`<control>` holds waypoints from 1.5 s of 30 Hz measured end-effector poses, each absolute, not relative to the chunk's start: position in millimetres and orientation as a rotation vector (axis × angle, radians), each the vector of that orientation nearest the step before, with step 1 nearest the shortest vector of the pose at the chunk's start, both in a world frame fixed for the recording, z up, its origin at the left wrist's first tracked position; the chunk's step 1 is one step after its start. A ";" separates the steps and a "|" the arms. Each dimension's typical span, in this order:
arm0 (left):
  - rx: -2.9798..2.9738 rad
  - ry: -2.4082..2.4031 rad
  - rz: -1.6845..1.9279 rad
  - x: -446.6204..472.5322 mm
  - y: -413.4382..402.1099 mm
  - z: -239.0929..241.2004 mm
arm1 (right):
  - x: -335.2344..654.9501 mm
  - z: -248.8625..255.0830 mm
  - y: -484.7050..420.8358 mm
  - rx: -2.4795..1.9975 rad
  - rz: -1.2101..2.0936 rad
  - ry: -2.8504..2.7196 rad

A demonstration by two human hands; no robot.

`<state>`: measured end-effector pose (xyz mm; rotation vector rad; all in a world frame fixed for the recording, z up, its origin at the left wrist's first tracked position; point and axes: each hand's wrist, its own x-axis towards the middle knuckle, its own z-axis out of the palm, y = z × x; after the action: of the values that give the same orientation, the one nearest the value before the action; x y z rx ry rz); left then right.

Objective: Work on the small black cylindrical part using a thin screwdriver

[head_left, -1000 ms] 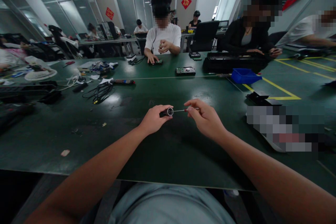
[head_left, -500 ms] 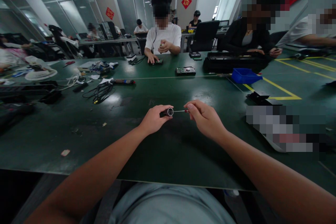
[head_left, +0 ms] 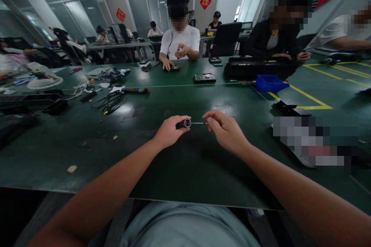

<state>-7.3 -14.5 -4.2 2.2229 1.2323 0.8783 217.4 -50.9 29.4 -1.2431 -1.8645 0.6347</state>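
My left hand [head_left: 170, 132] is closed around a small dark cylinder [head_left: 187, 123] with a pale ring at its end, which faces me. Between thumb and fingers, my right hand [head_left: 225, 128] pinches the red handle of a thin screwdriver [head_left: 198, 123]. Its metal shaft points left and its tip meets the cylinder's ringed end; whether it sits inside or against the rim I cannot tell. Both hands are held above the green table [head_left: 185, 170]. My left palm hides most of the cylinder's body.
Ahead lies a circuit-board device [head_left: 205, 78], with a blue bin [head_left: 271, 83] to its right. A dark tool [head_left: 136, 90] and coiled black cable [head_left: 111, 102] lie at left. Across the table a person in a white shirt [head_left: 191, 38] handles small parts; another in black sits at right.
My right fingers have shifted slightly on the screwdriver handle, with the forefinger raised a little. My left hand and the cylinder stay in place.
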 end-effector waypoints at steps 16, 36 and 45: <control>2.295 1.166 0.894 -7.4 -14.8 -1.3 | 215.6 15.7 -35.3 -1.047 1.023 -1.306; 2.314 1.187 0.774 -4.9 -17.9 6.6 | 215.4 18.1 -40.2 -1.119 0.739 -1.446; 2.320 1.175 0.812 -5.5 -18.4 3.1 | 218.2 24.4 -46.2 -1.241 0.536 -1.582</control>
<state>-5.5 -18.4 3.1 2.3202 1.1754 0.8124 218.2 -46.2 24.4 -1.2414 -1.5819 0.5358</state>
